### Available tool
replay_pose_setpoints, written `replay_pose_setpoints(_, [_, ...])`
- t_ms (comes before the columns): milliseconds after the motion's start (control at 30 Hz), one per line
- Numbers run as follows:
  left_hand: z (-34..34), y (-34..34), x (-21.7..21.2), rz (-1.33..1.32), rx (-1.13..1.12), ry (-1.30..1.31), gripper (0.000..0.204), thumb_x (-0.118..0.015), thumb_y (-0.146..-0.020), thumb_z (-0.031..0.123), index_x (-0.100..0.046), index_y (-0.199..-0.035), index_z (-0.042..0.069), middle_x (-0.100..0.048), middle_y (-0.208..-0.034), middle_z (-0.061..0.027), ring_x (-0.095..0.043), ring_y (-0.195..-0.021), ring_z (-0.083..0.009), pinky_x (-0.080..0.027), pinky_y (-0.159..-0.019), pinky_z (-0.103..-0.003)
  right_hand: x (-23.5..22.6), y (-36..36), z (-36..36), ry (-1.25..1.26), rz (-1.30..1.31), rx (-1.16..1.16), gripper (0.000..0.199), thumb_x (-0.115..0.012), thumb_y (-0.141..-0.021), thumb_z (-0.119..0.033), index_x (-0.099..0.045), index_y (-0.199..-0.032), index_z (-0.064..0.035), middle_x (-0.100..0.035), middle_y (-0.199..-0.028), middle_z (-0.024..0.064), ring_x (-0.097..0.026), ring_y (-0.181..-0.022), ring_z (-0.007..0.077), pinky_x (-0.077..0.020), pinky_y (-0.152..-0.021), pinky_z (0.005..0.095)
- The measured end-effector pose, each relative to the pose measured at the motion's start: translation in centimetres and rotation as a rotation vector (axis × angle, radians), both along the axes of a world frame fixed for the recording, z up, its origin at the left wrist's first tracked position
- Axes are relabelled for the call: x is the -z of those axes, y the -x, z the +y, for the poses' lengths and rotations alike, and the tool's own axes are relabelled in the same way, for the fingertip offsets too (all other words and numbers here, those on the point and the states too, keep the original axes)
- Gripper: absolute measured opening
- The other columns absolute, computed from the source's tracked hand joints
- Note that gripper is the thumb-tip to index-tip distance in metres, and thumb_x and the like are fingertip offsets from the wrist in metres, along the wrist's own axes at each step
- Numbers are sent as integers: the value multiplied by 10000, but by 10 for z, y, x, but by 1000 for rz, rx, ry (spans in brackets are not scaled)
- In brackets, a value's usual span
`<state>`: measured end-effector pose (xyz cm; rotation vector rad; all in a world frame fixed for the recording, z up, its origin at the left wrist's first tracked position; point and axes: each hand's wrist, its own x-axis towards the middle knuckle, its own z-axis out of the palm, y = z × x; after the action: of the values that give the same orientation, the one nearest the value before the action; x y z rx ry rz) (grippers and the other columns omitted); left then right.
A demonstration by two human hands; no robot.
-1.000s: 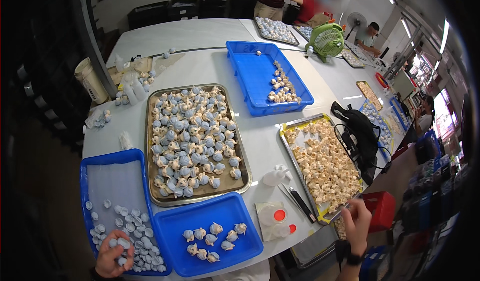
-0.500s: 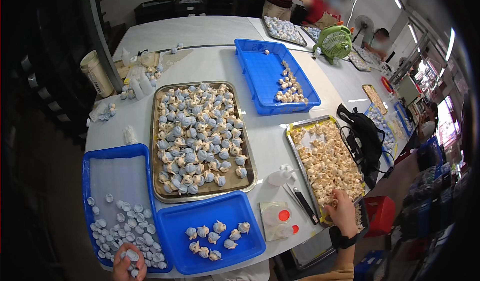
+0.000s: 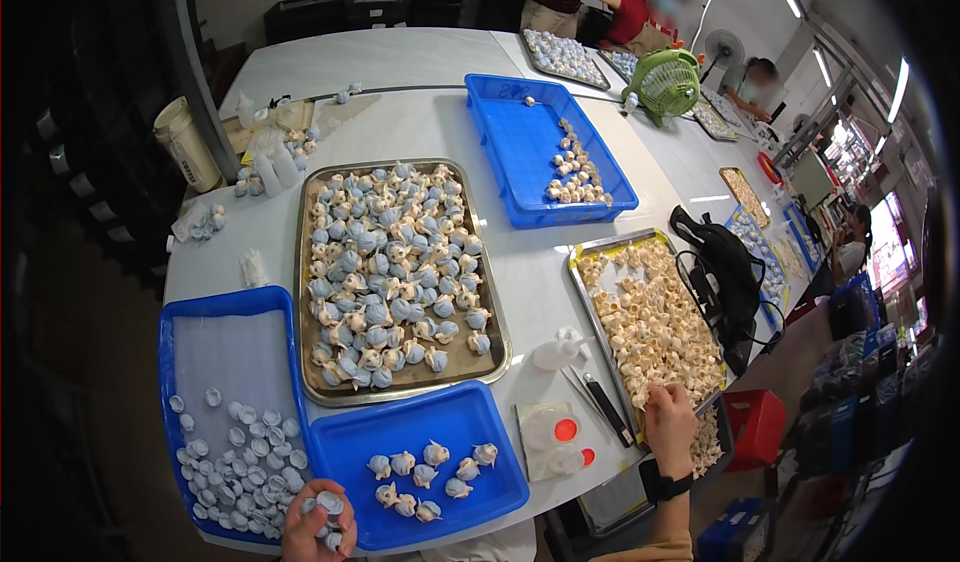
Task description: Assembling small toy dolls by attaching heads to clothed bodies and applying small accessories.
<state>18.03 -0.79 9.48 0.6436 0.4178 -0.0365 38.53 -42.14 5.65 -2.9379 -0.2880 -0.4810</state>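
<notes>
My left hand [image 3: 312,530] curls closed round several small grey-blue cups [image 3: 330,502], over the seam between two blue trays. Beneath it to the left, more such cups [image 3: 240,462] lie in the left blue tray [image 3: 225,302]. My right hand [image 3: 672,432] has its fingers pinched together at the near edge of a metal tray heaped with cream-coloured hollow pieces [image 3: 660,337]; its fingertips hide whatever they grip. Between my hands, a shallow blue tray [image 3: 350,437] bears several small cream-and-blue figures [image 3: 405,464].
A large metal tray [image 3: 505,347] is piled with cream-and-blue figures. Beyond stands a deep blue bin [image 3: 500,152] with cream pieces. White squeeze bottle [image 3: 562,350], black-handled tool [image 3: 605,407], red-capped jars [image 3: 560,432], black bag [image 3: 725,272] and green fan [image 3: 665,84] sit around. People work farther back.
My left hand has moved right with the cups, from over the left blue tray to the seam. My right hand has shifted slightly left and its fingers have drawn together.
</notes>
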Motion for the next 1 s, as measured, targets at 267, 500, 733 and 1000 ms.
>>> replay_pose_setpoints(267, [13,8,1,60,-80,-36,334,-516,-923,206,-425,-1190,27,-474,-774,-62,-440,-528,-114,-382,-439,-213,2,2,-3,-2,30,4,233,-630,-721,-43,-607,-948,-88,-555,-864,84,-587,-763,293,-476,-632,376])
replay_pose_setpoints(500, [18,11,1,30,-115,-25,294,-501,-933,193,-439,-1173,34,-471,-781,-72,-443,-532,-120,-381,-433,-210,-1,1,-2,-36,-16,-36,272,-628,-725,-6,-611,-986,-82,-549,-864,87,-589,-675,275,-469,-585,353])
replay_pose_setpoints(733, [19,9,1,-32,-94,-9,293,-506,-932,192,-431,-1164,29,-472,-793,-88,-448,-538,-128,-389,-445,-223,0,5,-2,-251,59,50,314,-635,-720,62,-575,-1015,-25,-521,-957,112,-589,-675,215,-497,-567,295])
replay_pose_setpoints(1000, [17,8,4,-27,-99,-38,297,-533,-918,182,-434,-1158,39,-484,-797,-86,-457,-553,-132,-393,-453,-223,3,3,-10,-353,-74,19,259,-611,-755,47,-572,-1005,-3,-557,-955,138,-581,-708,230,-475,-555,284])
